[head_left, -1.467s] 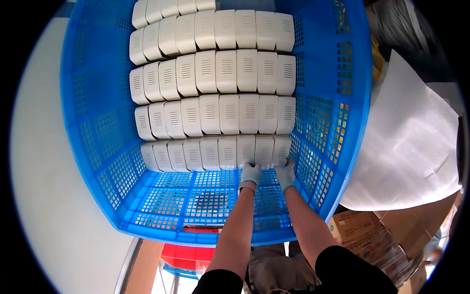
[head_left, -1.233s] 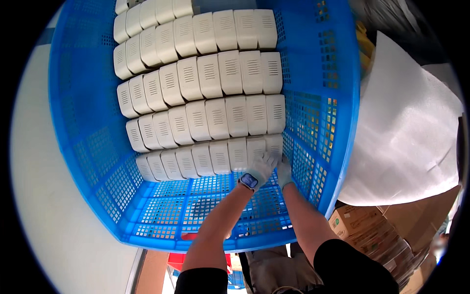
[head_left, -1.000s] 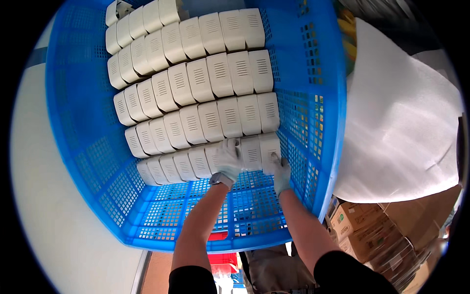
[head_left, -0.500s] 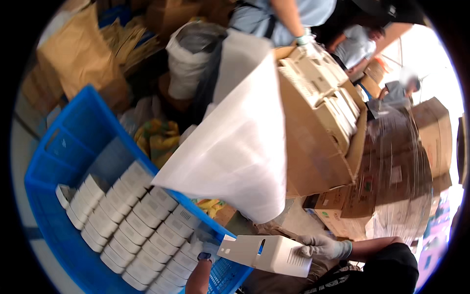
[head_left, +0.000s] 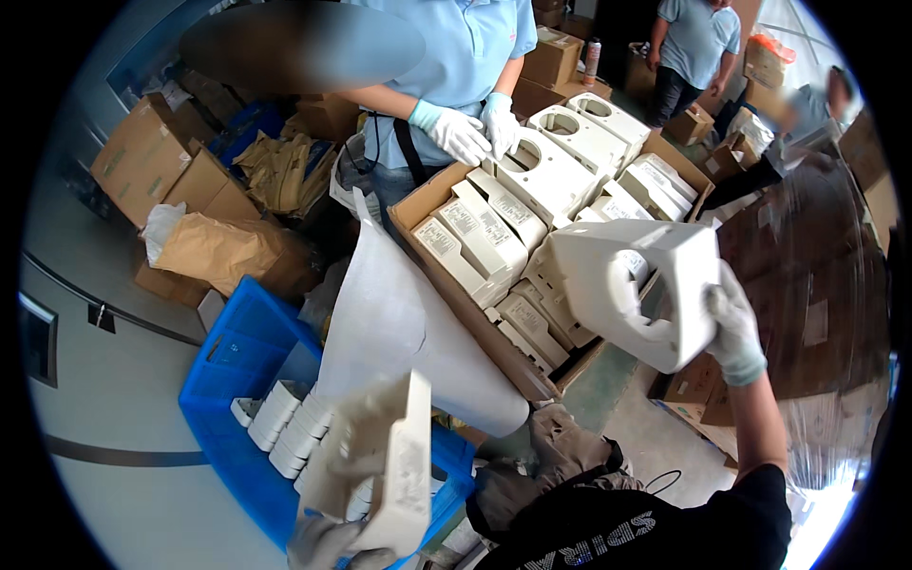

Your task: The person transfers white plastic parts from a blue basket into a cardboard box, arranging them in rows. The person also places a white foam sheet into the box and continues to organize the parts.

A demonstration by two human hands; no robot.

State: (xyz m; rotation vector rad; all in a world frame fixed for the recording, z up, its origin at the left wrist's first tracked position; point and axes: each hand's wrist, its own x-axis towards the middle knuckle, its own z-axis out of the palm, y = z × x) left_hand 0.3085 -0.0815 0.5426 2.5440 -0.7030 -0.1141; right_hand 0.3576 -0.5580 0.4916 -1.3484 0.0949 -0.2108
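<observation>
My right hand [head_left: 733,328], in a pale glove, is closed on the edge of a white plastic housing [head_left: 692,294] with a big rounded opening. This housing is raised above the near right corner of a cardboard box [head_left: 475,309]. At the lower left, my gloved left hand [head_left: 328,543] grips the bottom of an off-white, hollow plastic casing [head_left: 410,465]. That casing stands tilted over a blue crate [head_left: 223,380], hiding part of the rows of small white parts [head_left: 275,418] inside.
Similar housings [head_left: 484,233] fill the box. Across it, a co-worker's gloved hands [head_left: 456,133] are at a housing. A white sheet [head_left: 399,323] hangs between box and crate. Film-wrapped cartons [head_left: 798,285] stand at the right, and other people are farther back.
The view has swung up toward the box. My right hand has risen to the box's corner with a housing. My left hand has come out of the crate and now holds a casing.
</observation>
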